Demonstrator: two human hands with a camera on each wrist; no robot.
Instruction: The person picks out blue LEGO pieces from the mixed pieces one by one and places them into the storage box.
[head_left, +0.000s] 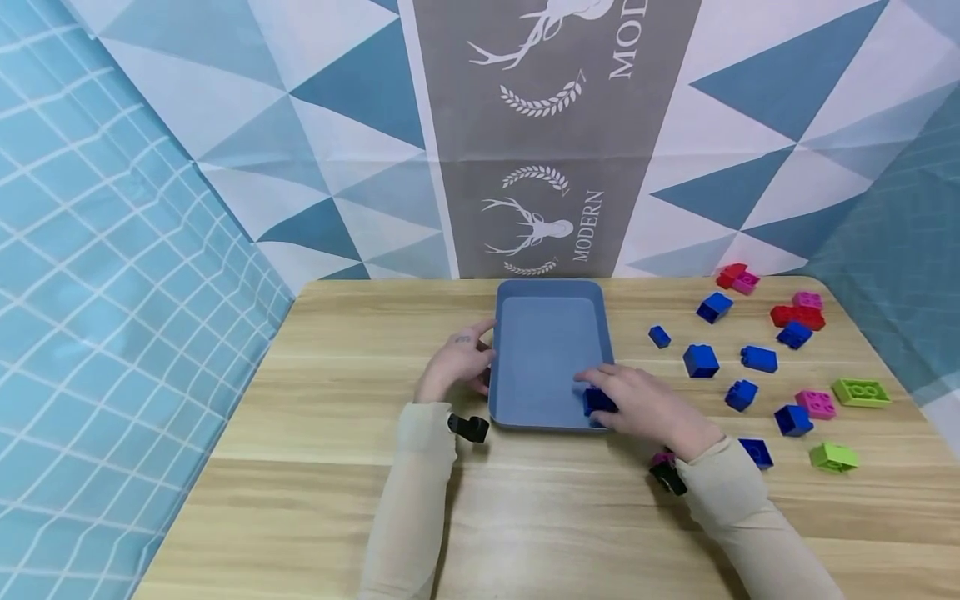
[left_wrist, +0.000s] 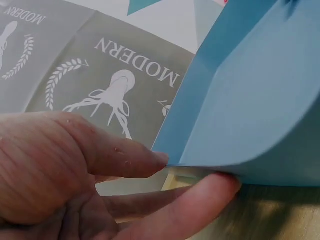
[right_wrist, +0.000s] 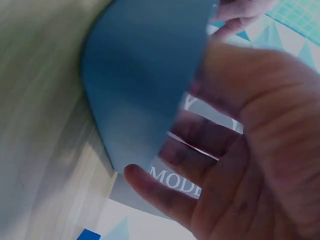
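Note:
A blue-grey rectangular tray (head_left: 550, 287) lies on the table. My left hand (head_left: 459, 360) is at its left side; in the left wrist view the thumb and an outstretched finger touch the tray wall (left_wrist: 272, 172). Over the tray's front right corner, my right hand (head_left: 643, 406) holds a dark blue toy brick (head_left: 597, 402) between fingers and thumb, low inside the tray. In the right wrist view the tray wall (right_wrist: 140, 75) hides the brick and some fingertips, while other fingers (right_wrist: 155, 192) stretch along the outside.
Several blue bricks (head_left: 701, 362) are scattered right of the tray, with pink bricks (head_left: 816, 405), red ones (head_left: 797, 317) and green ones (head_left: 835, 457) among them. A pink piece (head_left: 663, 458) lies partly hidden beneath the right wrist. Patterned cloth (head_left: 536, 142) hangs behind the table (head_left: 345, 358).

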